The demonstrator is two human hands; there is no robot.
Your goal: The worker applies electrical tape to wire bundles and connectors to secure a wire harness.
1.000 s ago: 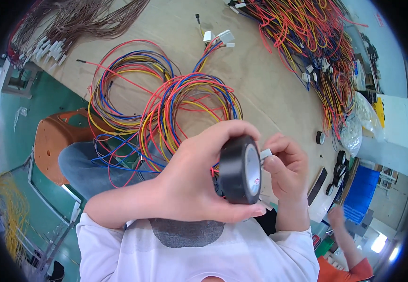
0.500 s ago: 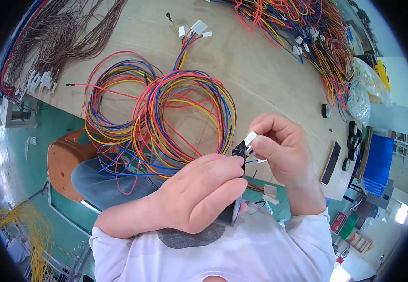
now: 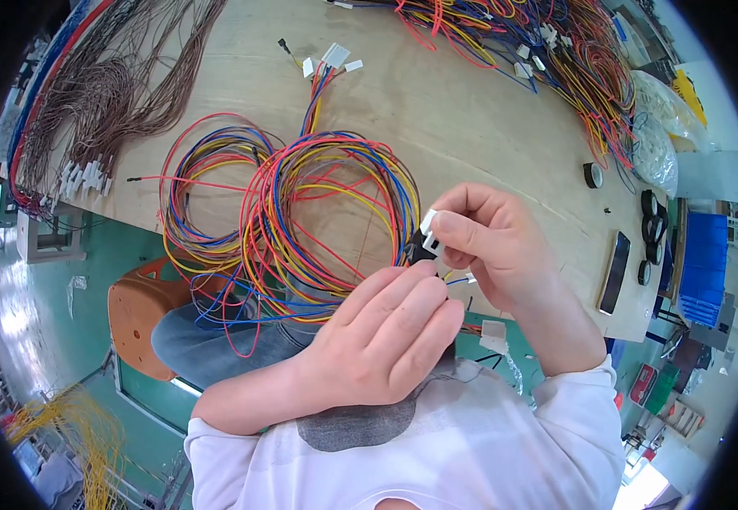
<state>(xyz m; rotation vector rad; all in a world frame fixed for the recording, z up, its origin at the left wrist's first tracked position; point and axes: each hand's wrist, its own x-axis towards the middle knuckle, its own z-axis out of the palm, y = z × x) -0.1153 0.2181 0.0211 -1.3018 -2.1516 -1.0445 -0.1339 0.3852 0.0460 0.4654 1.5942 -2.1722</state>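
**White connector pinched in my right grip, black tape under my left**

My right grip (image 3: 486, 246) is closed to a pinch, thumb and forefinger on a small white connector (image 3: 429, 223), held up above the worktop's (image 3: 488, 127) near edge. My left grip (image 3: 381, 336) is folded, fingers together, over a black tape roll (image 3: 448, 360); the back of my hand hides most of it and my thumb. Black tape (image 3: 417, 249) shows right by the connector; I cannot tell whether it is stuck to it.

Just beyond, two overlapping coils of coloured wire (image 3: 277, 197) lie along the near edge, loose loops drooping past it. Their white plugs (image 3: 335, 56) point toward the far edge. Spare tape rolls (image 3: 653, 229) and a dark flat bar (image 3: 614, 274) sit by the right edge. Brown wires (image 3: 122, 102) cover the left end; a big tangle of coloured wires (image 3: 547, 59) fills the far right corner.
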